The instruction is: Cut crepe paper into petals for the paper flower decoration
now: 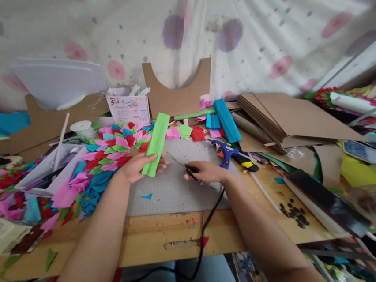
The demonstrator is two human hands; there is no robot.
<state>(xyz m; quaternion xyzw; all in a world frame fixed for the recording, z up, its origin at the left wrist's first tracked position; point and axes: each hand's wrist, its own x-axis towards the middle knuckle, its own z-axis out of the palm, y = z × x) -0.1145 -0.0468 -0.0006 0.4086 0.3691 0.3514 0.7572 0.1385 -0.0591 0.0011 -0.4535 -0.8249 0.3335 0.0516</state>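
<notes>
My left hand (136, 167) grips the lower end of a folded green crepe paper strip (156, 142), which tilts up and to the right. My right hand (207, 173) is closed on the handles of black scissors (185, 168), whose blades point left toward the strip. Both hands hover over a grey cutting mat (176, 191) on the wooden table (164, 236). Just left of the strip lies a round flower of pink, red, green and blue paper petals (116, 154).
A blue glue gun (225, 150) with a black cord lies right of the scissors. Blue paper strips (227, 119), cardboard sheets (288, 118), a small white box (129, 107) and loose petals crowd the table. Dark seeds (295, 215) lie near the right front edge.
</notes>
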